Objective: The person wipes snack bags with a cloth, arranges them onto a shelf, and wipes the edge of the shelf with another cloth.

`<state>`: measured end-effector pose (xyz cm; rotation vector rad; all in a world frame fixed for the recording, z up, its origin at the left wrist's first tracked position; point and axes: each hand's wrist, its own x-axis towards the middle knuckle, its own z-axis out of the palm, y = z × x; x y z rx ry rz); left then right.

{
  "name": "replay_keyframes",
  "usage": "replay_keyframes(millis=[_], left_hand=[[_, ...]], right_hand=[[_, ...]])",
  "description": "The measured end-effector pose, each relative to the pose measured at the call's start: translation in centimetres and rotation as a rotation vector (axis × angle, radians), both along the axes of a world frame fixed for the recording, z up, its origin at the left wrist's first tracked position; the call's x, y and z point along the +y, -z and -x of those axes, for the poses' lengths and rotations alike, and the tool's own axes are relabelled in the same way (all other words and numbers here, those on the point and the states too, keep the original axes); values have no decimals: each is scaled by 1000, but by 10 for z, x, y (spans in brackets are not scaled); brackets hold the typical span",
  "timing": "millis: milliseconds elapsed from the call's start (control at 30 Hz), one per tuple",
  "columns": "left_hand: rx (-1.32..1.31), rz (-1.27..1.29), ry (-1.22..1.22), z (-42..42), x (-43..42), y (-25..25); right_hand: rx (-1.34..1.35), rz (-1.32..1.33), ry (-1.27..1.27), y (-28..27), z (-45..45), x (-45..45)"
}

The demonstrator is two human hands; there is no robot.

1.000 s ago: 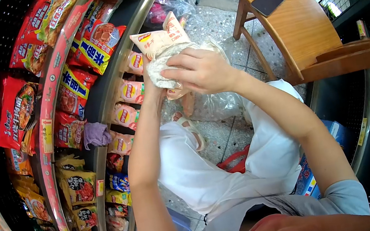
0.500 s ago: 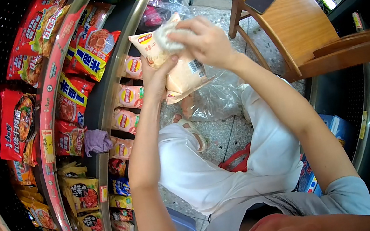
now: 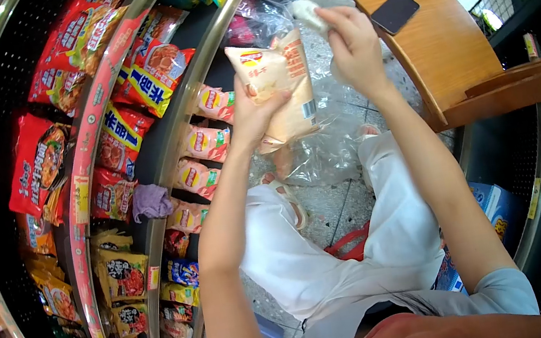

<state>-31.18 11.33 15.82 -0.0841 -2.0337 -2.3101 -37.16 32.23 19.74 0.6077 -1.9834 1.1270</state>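
While the left hand [image 3: 250, 111] keeps its grip on the peach-coloured packet [image 3: 284, 81], thumb across the front and fingers out of sight behind, here is the change; the right hand [image 3: 355, 44] has come up and away, its fingertips pinching the white cloth [image 3: 307, 14]; that cloth was against the packet half a second ago and is now apart from it, beyond its upper right corner; so the printed front lies open to view, only the left thumb overlapping it; the packet itself is tilted, held up in the air beside the shelving, above the floor.

Round the edges now, from the left; red noodle packets [image 3: 34, 169] crowd the shelves; 1 lilac cloth [image 3: 151, 202] droops over a shelf edge; then the metal rail [image 3: 196, 74], close to the left forearm, and just past it at least 4 pink snack bags [image 3: 209, 142] in a line; crumpled clear plastic [image 3: 326, 159] sprawls on the floor below the packet, between the feet and the shelving; over on the right, the wooden chair [image 3: 449, 39] bears 1 dark phone [image 3: 394, 12], and its near corner leaves the right forearm little room to swing outwards.
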Motion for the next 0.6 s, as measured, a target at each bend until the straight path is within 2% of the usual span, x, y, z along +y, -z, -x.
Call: replay_keyframes(millis=[133, 167, 200, 300, 400, 433, 567, 600], left_hand=[[55, 117, -36, 4, 4, 4], [94, 159, -5, 7, 3, 7], [245, 319, 147, 5, -2, -2], [380, 347, -37, 3, 3, 13], [277, 436, -36, -8, 4, 7], [242, 423, -12, -8, 3, 9], [24, 107, -38, -12, 16, 13], [70, 127, -55, -11, 19, 14]], right_hand=[[80, -205, -207, -11, -37, -25], [117, -274, -246, -9, -41, -29], [155, -343, -293, -4, -45, -34], [202, -435, -364, 3, -52, -46], [210, -441, -364, 4, -50, -49], [208, -453, -349, 4, -50, -48], [180, -439, -244, 3, -47, -43], [166, -419, -207, 1, -46, -42]])
